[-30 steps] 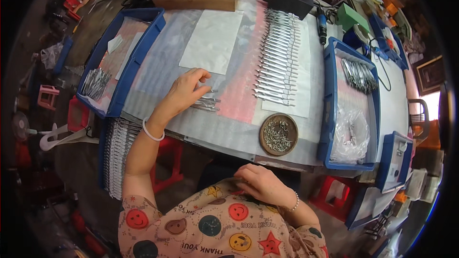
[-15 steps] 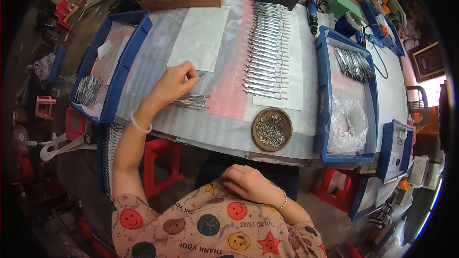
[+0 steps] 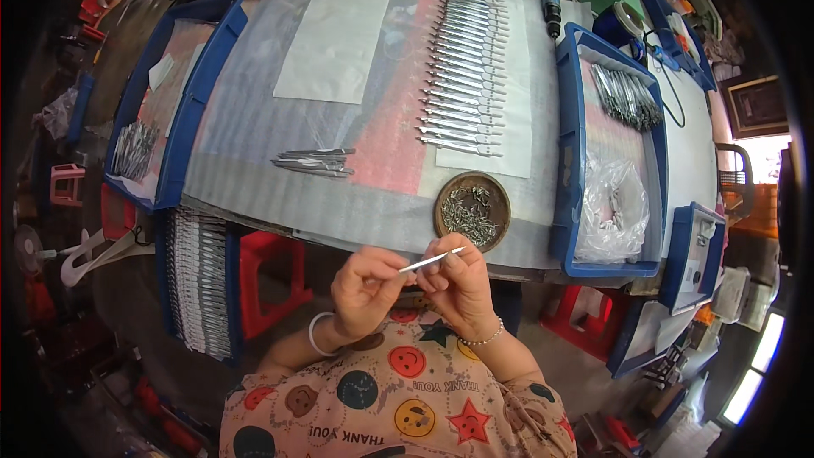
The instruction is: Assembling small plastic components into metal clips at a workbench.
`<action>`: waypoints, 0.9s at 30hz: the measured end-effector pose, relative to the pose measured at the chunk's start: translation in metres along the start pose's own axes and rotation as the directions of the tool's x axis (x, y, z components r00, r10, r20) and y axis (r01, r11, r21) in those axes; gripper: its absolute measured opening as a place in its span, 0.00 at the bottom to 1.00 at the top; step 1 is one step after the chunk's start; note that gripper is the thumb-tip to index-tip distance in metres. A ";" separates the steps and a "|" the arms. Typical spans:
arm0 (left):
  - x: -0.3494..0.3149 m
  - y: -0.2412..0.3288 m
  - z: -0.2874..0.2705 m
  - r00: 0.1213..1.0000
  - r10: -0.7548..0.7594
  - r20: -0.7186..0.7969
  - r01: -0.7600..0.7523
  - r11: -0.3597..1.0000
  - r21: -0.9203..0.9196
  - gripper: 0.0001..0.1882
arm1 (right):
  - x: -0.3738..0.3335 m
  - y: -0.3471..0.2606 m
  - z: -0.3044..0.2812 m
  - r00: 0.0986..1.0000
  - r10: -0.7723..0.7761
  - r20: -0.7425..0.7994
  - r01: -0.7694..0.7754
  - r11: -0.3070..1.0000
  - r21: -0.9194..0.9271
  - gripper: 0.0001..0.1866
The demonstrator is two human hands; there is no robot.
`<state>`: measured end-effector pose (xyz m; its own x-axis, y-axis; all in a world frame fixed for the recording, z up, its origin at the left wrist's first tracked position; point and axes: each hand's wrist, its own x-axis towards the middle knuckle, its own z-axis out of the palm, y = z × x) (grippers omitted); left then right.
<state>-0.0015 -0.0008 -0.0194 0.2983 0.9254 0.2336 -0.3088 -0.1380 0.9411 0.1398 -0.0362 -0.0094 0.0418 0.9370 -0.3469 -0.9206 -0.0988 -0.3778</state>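
In front of my body, beyond the table edge, both hands hold a slim, pointed silvery metal piece (image 3: 431, 260) tilted up to the right. My left hand (image 3: 365, 293) pinches its lower end, and my right hand (image 3: 462, 284) grips it near the pointed end. Just beyond my right hand stands a round brown bowl (image 3: 506, 203) of small metal parts (image 3: 468, 216). A small pile of dark, slender metal pieces (image 3: 314, 161) lies on the table to the left. Farther off, a long column of silvery slender tools (image 3: 465, 89) lies side by side on white sheeting.
Blue trays flank the work surface: the left tray (image 3: 222, 59) and the right tray (image 3: 566, 161) hold metal pieces. A blue electric screwdriver (image 3: 551, 4) lies at the back right. Red stools (image 3: 275, 284) stand below the table, beside a blue crate (image 3: 233, 288) of packed metal pieces.
My left hand has come back from the pile to my body, bringing a metal piece. My right hand has risen from my lap and now grips that piece too.
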 end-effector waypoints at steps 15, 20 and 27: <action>0.006 0.027 -0.012 0.634 -0.690 0.350 0.723 0.689 0.049 0.07 | -0.019 -0.019 0.001 0.995 0.095 -0.025 -0.089 0.763 -0.640 0.05; 0.004 0.027 -0.009 0.509 -0.738 0.442 0.827 0.562 -0.016 0.07 | -0.022 -0.020 -0.003 0.991 0.124 -0.050 -0.127 0.751 -0.648 0.06; 0.003 0.027 -0.004 0.417 -0.759 0.500 0.902 0.414 -0.124 0.10 | -0.022 -0.019 0.001 0.986 0.134 -0.104 -0.170 0.767 -0.619 0.09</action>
<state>-0.0129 -0.0002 0.0054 0.8106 0.3138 -0.4944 0.0295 0.8214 0.5696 0.1560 -0.0548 0.0064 -0.0413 0.8752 -0.4821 -0.4729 -0.4421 -0.7621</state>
